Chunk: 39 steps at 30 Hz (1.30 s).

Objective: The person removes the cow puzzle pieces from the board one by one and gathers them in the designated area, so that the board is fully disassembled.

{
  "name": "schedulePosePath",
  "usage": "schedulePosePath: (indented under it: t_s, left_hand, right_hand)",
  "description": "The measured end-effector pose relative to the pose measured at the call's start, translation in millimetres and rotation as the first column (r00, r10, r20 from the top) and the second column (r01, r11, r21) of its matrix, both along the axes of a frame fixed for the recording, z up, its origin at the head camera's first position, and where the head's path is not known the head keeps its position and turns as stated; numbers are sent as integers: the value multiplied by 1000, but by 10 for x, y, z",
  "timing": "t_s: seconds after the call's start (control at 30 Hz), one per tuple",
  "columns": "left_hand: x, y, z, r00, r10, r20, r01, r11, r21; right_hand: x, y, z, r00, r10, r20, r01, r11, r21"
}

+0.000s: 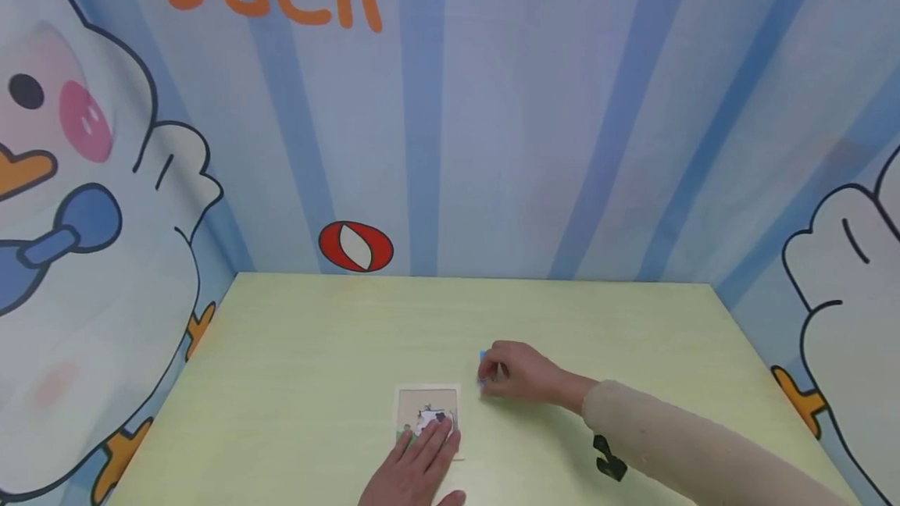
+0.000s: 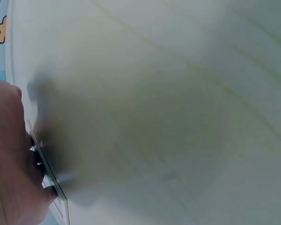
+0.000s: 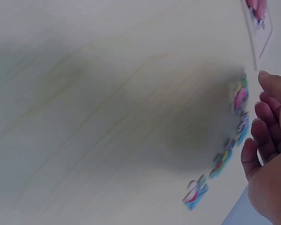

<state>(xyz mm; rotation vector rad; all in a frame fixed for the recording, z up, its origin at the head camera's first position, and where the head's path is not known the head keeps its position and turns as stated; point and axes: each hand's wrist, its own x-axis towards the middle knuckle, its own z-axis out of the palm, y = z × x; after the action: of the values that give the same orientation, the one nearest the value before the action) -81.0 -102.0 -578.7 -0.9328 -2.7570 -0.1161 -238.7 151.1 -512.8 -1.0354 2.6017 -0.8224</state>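
Observation:
My left hand lies with extended fingers across the lower part of a framed puzzle board, holding it flat against the table. A light border surrounds the board's beige picture. Just right of the board, my right hand is bent over a few small colourful puzzle pieces. In the right wrist view, several puzzle pieces form a row beside the half-curled fingers. Whether the thumb and index finger pinch a piece is hidden. Along the left wrist view's edge, the board appears edge-on beneath the hand.
The pale yellow table runs back to a blue striped backdrop printed with cartoon ducks. A dark ribbon-like piece shows below the right sleeve.

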Motion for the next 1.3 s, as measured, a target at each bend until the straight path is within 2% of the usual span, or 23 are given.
schedulePosePath:
  t_s: [0.2,0.53,0.63,0.93,1.1,1.3]
  left_hand:
    - [-3,15,3,998,-8,70,6,1000,27]
    - [-31,46,34,999,-50,2,50,999,-5]
    - [-38,77,50,997,-71,13,71,997,-8]
    - [-46,53,6,994,-96,49,98,995,-34]
    - [-55,29,-20,993,-117,27,118,992,-48]
    - [-53,29,-18,995,-103,10,104,992,-68]
  right_hand:
    - [4,-174,78,995,39,94,-36,999,-32]
    - [3,-465,153,980,115,162,-117,993,-2]
    - [5,-530,167,976,137,171,-138,990,-3]
    - [16,-689,70,966,140,216,-154,987,49]
    - [34,-721,36,956,136,260,-155,986,55]
    - [28,-752,41,950,136,281,-157,986,53]
